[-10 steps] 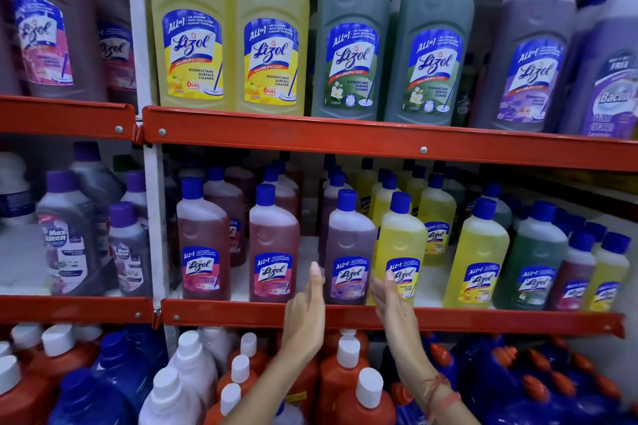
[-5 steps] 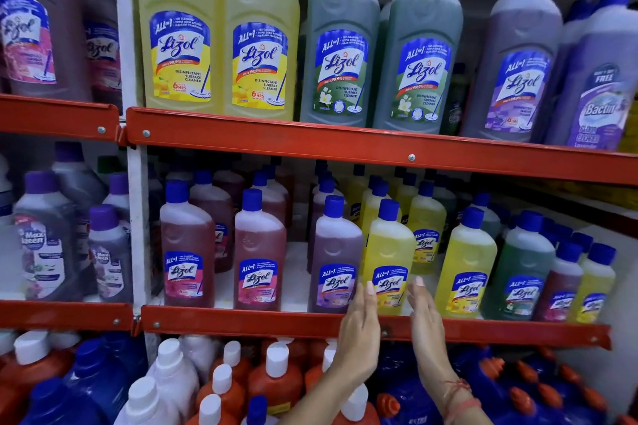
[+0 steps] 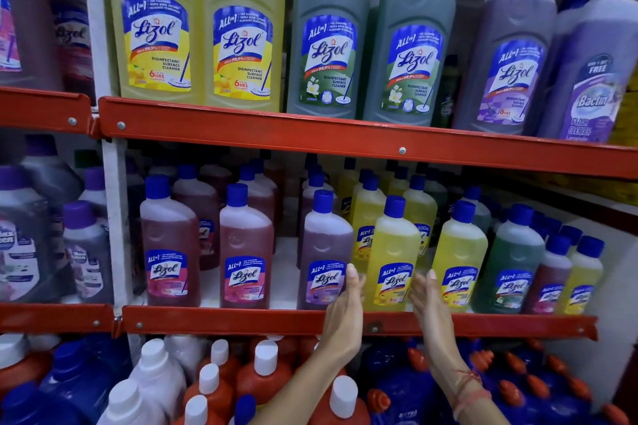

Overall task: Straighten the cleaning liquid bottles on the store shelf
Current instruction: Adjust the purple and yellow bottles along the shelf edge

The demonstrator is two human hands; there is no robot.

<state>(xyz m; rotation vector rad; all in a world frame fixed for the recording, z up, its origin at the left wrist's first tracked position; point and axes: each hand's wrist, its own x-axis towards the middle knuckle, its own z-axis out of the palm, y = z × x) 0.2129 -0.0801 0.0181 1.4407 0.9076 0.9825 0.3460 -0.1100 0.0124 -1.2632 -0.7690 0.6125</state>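
Both hands are reaching up flat and open, the left hand (image 3: 345,307) and the right hand (image 3: 426,304) bracketing a yellow bottle (image 3: 392,252) at the front of the middle shelf (image 3: 224,321), gripping nothing as yet. The bottle is leaning a little toward the purple bottle (image 3: 324,252) beside it. I'd be closing both palms low on its sides and turning it gently until the label is facing out, so the neighbours aren't getting knocked.
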